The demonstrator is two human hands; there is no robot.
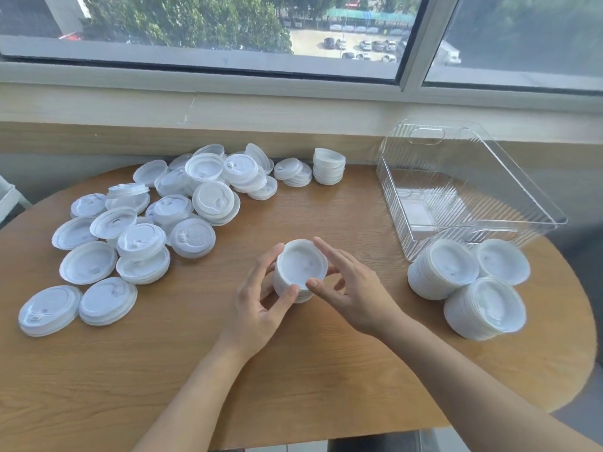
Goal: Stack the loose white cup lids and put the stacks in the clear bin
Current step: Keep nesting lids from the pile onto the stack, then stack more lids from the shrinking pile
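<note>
At frame centre, the left hand point(261, 298) grips a short stack of white lids point(298, 272), fingers curled round it; the right hand point(352, 288) touches its rim with straight fingers. The clear bin point(489, 203), upper right, holds no lids.

Upper-floor room: wooden table point(326, 370), window point(228, 34) over car park point(352, 45).

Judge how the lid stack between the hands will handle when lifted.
The stack is thin white plastic, so probably light. Nested lids may shift or tilt unless gripped from both sides, as the left hand and right hand do.
</note>
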